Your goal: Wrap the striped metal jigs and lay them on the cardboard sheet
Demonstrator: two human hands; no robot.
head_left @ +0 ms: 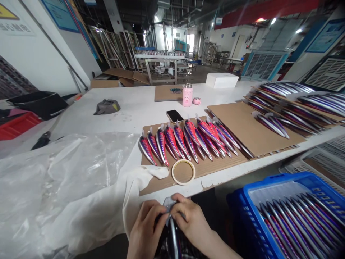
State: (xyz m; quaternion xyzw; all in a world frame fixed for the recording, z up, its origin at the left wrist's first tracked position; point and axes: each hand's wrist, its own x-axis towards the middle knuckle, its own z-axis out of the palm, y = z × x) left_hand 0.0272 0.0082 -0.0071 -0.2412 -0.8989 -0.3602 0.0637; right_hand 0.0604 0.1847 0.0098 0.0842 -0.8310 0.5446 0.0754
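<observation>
- L hand (147,230) and R hand (188,222): low at the near table edge, fingertips meeting, both closed in a pinch on one lure (173,239).
- Lure: btwn the two hands, silver body running back toward the wearer, pale tip up at the fingertips. Lower end hidden, can't tell how far down.
- Just ahead of the hands: tape ring (183,172), flat on a cardboard sheet (212,165), close to its near edge.
- Beyond the ring, same sheet: row of lures (185,138), red-purple w/ silver bellies, side by side and partly overlapping.
- R of the R hand, below table level: blue crate (285,178) w/ packed lures (296,219) in rows.
- L of the L hand: white cloth (107,212) draped over the table edge; clear plastic sheeting (54,169) further L.
- Well ahead: phone (174,116) touching the sheet's far edge, pink bottle (187,95) past it.
- Ahead-R: second sheet (242,126), mostly bare.
</observation>
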